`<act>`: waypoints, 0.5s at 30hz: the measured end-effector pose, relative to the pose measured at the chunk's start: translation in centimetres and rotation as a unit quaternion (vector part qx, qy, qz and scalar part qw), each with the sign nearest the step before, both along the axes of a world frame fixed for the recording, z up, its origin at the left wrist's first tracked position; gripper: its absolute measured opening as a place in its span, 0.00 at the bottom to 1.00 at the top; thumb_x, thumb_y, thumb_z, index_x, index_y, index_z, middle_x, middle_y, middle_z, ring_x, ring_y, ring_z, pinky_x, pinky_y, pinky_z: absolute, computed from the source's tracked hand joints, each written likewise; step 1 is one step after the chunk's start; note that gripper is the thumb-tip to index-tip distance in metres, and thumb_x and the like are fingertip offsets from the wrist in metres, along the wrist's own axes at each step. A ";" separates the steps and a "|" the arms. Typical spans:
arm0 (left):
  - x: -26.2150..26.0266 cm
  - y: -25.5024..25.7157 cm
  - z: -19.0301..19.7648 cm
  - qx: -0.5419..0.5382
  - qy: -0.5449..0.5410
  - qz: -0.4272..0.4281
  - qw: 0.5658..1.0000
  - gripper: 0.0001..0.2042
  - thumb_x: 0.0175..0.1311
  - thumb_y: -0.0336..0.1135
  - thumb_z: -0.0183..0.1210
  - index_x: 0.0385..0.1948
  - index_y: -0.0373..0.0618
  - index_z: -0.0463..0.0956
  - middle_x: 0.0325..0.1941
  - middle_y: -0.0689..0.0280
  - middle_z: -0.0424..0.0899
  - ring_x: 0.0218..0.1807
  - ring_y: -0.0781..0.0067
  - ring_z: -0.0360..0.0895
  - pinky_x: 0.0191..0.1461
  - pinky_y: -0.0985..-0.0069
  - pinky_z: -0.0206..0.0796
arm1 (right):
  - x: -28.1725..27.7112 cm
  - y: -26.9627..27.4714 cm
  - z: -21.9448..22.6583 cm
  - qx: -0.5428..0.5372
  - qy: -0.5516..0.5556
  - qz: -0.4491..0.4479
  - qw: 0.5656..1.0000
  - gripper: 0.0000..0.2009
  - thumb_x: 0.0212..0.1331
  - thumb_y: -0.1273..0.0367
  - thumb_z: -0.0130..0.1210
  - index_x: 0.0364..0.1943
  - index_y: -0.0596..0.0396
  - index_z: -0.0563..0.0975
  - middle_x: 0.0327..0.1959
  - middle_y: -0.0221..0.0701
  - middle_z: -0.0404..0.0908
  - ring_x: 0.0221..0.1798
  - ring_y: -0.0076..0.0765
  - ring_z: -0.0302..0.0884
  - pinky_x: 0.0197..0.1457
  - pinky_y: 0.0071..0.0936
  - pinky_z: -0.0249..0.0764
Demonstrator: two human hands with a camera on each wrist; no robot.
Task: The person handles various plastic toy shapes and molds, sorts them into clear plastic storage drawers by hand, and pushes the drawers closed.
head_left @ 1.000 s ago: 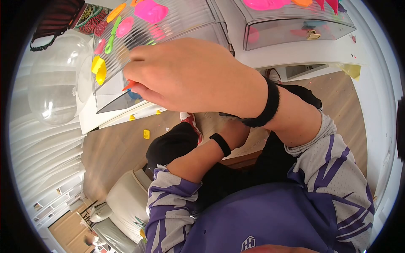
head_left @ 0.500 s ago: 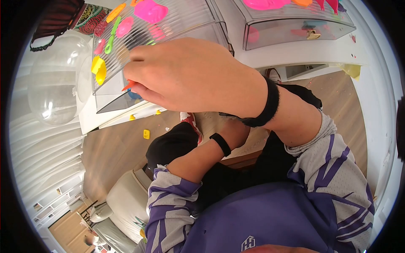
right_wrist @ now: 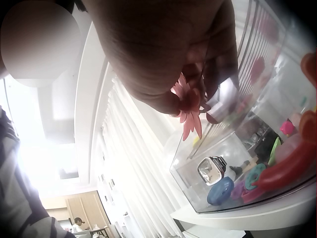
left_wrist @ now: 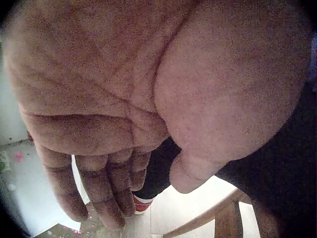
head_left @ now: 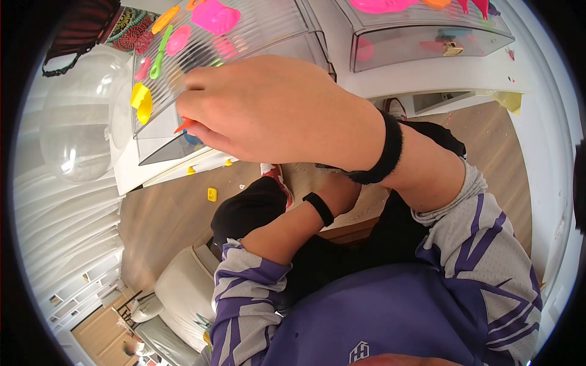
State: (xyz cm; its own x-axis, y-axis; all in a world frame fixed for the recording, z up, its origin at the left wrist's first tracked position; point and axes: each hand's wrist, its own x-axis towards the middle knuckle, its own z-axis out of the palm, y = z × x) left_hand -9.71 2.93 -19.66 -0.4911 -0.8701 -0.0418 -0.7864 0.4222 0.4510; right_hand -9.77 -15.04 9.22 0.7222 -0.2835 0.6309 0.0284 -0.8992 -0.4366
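My right hand (head_left: 262, 110) is at the near left corner of a clear ridged-top box (head_left: 268, 24). Its thumb and fingers pinch a spiky coral-red plastic piece shaped like petals (right_wrist: 192, 119); only a red tip shows in the head view. Below it, in the right wrist view, the box's clear front compartment (right_wrist: 188, 191) holds a blue oval piece (right_wrist: 221, 191), a long red piece (right_wrist: 287, 168) and a square metal latch (right_wrist: 211, 170). My left hand (left_wrist: 109, 99) hangs with loose, empty fingers, palm showing; in the head view the right wrist partly covers it.
On the ridged lid lie a pink piece (head_left: 215, 16), a green spoon-like piece (head_left: 160, 55) and a yellow piece (head_left: 141, 102). A second clear box (head_left: 427, 46) with a gold latch stands to the right on the white table (head_left: 360, 82). A transparent balloon (head_left: 79, 122) is at the left.
The head view shifts very slightly. My right hand keeps its pinch on the coral-red piece in nearly the same place, and the left arm stays still.
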 end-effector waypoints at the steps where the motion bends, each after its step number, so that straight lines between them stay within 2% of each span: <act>1: 0.0 0.0 -0.1 0.003 -0.006 -0.003 1.000 0.07 0.69 0.33 0.65 0.35 0.47 0.93 0.35 0.55 0.95 0.39 0.50 0.96 0.44 0.53 0.86 | 0.0 0.0 0.0 -0.001 0.002 -0.002 1.000 0.08 0.75 0.64 0.67 0.43 0.54 0.84 0.43 0.32 0.86 0.42 0.49 0.91 0.45 0.47 0.87; 3: 0.0 -0.1 0.1 0.006 -0.013 -0.006 1.000 0.07 0.69 0.33 0.65 0.37 0.47 0.93 0.36 0.55 0.95 0.39 0.51 0.96 0.44 0.53 0.86 | 0.0 0.0 0.0 -0.001 0.000 -0.002 1.000 0.08 0.75 0.64 0.67 0.43 0.53 0.84 0.42 0.32 0.86 0.42 0.50 0.91 0.45 0.47 0.87; 5: -0.2 -0.2 0.8 -0.004 -0.004 0.017 1.000 0.08 0.70 0.31 0.65 0.42 0.47 0.92 0.44 0.54 0.96 0.44 0.50 0.96 0.45 0.53 0.86 | 0.1 0.0 0.0 0.001 -0.002 -0.002 1.000 0.08 0.75 0.64 0.67 0.43 0.53 0.84 0.42 0.32 0.86 0.42 0.50 0.91 0.45 0.47 0.87; 6: -0.2 -0.2 1.1 -0.003 -0.004 0.017 1.000 0.08 0.70 0.31 0.65 0.42 0.47 0.92 0.44 0.54 0.96 0.44 0.50 0.96 0.45 0.53 0.86 | 0.1 0.0 0.0 0.003 -0.001 -0.002 1.000 0.08 0.75 0.64 0.67 0.43 0.53 0.84 0.42 0.32 0.86 0.42 0.50 0.91 0.45 0.47 0.87; 8: -0.2 -0.4 1.8 0.035 0.008 0.025 0.999 0.12 0.73 0.28 0.62 0.54 0.43 0.89 0.57 0.48 0.94 0.58 0.46 0.94 0.57 0.50 0.85 | 0.1 0.1 -0.1 0.006 -0.001 -0.003 1.000 0.08 0.75 0.63 0.66 0.43 0.53 0.84 0.42 0.32 0.86 0.42 0.50 0.91 0.45 0.47 0.87; 11: -0.4 -0.6 2.1 0.018 0.026 0.032 0.999 0.14 0.73 0.28 0.62 0.56 0.42 0.88 0.60 0.47 0.92 0.61 0.44 0.92 0.61 0.49 0.83 | 0.1 0.2 0.0 0.002 -0.004 -0.012 1.000 0.09 0.76 0.63 0.66 0.42 0.53 0.85 0.42 0.32 0.86 0.42 0.50 0.91 0.45 0.47 0.88; 13: -0.5 -0.8 2.3 0.001 0.043 0.040 0.998 0.15 0.74 0.27 0.61 0.59 0.41 0.87 0.63 0.46 0.91 0.65 0.43 0.90 0.65 0.48 0.82 | 0.1 0.1 0.0 0.003 -0.016 -0.010 1.000 0.07 0.68 0.67 0.67 0.41 0.55 0.89 0.41 0.35 0.89 0.42 0.50 0.94 0.46 0.48 0.89; 15: -0.6 -0.9 2.5 -0.016 0.061 0.048 0.997 0.16 0.75 0.27 0.61 0.61 0.41 0.86 0.66 0.45 0.89 0.68 0.42 0.88 0.69 0.47 0.80 | 0.1 0.1 -0.1 0.004 -0.017 -0.010 1.000 0.07 0.68 0.67 0.67 0.41 0.55 0.89 0.42 0.36 0.90 0.43 0.51 0.94 0.46 0.48 0.89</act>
State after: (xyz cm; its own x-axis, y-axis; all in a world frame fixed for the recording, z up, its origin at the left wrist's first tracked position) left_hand -10.27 2.06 -17.21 -0.4048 -0.9134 0.0419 -0.7641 0.3630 0.5333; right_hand -9.64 -14.90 9.11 0.6947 -0.3025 0.6526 0.0248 -0.8967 -0.4420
